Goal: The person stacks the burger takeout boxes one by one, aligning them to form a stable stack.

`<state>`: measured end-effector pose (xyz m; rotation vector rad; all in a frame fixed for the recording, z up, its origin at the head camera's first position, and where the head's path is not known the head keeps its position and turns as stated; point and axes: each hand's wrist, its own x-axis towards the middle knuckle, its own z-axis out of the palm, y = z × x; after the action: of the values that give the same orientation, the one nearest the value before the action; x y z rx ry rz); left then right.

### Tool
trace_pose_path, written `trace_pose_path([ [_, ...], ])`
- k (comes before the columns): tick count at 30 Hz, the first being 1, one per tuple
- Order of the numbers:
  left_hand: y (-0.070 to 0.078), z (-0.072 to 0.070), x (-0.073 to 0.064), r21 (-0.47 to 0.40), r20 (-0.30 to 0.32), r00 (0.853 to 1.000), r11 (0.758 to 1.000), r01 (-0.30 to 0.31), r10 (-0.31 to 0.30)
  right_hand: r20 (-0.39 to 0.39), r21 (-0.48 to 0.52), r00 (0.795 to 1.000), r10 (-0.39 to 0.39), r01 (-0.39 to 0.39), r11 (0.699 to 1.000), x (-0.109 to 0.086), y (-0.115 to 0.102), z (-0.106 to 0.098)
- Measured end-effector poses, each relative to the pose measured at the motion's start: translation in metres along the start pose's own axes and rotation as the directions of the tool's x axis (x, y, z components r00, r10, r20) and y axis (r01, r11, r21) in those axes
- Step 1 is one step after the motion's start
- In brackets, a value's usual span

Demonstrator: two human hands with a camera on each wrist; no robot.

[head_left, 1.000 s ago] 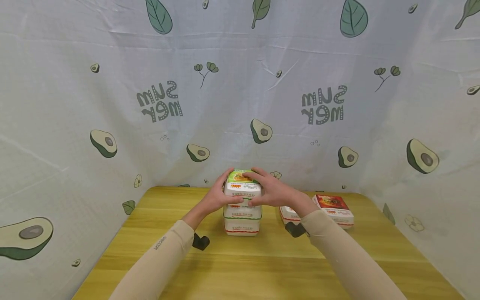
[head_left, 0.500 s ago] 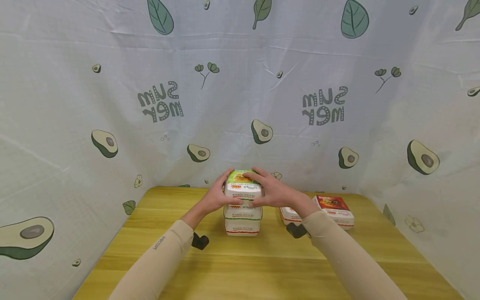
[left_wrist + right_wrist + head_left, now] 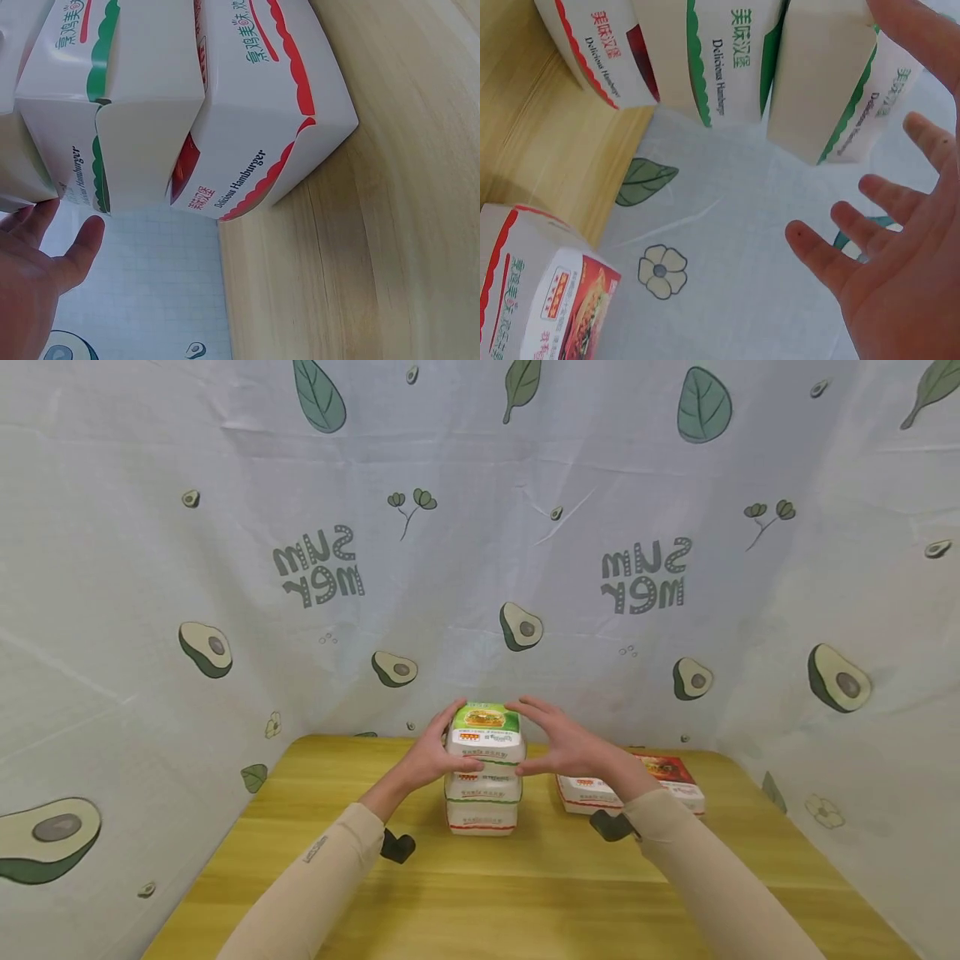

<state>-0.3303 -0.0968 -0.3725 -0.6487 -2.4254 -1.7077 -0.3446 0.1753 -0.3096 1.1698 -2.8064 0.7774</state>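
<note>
Three white hamburger boxes stand stacked. The top box (image 3: 486, 735) has a green lid with a burger picture; below it are a green-trimmed middle box (image 3: 482, 789) and a red-trimmed bottom box (image 3: 482, 817). At the left side of the top box is my left hand (image 3: 431, 756), its fingers laid along that side and the thumb across the front. In the left wrist view, the fingertips (image 3: 46, 214) are right at the stack's side. My right hand (image 3: 570, 747) is spread beside the stack's right side, and the right wrist view shows its fingers apart from the boxes, holding nothing.
Further right on the wooden table (image 3: 480, 893) lie more hamburger boxes, a white one (image 3: 588, 793) and a red-topped one (image 3: 667, 768), partly behind my right forearm. A white cloth (image 3: 442, 568) printed with avocados and leaves hangs behind the table.
My right hand has moved off the top box to the right, uncovering its green lid. My left hand stays at the stack's left side. The stack stands as before.
</note>
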Motion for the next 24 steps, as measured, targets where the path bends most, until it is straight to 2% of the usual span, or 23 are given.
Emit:
trace_pose_path([
  [6, 0.001, 0.0, -0.002, 0.002, -0.008, 1.0, 1.0, 0.011, -0.011, -0.037, 0.048, 0.999, -0.006, 0.008, 0.999, -0.01, 0.01, -0.006],
  [13, 0.002, 0.0, 0.0, 0.021, -0.007, 1.0, 1.0, 0.016, -0.016, -0.058, 0.084, 0.998, 0.038, -0.033, 0.996, -0.024, 0.028, -0.017],
  [24, 0.002, -0.002, -0.001, 0.037, -0.014, 1.0, 0.999, 0.013, -0.012, -0.085, 0.032, 0.993, 0.085, -0.083, 0.996, -0.049, 0.059, -0.028],
])
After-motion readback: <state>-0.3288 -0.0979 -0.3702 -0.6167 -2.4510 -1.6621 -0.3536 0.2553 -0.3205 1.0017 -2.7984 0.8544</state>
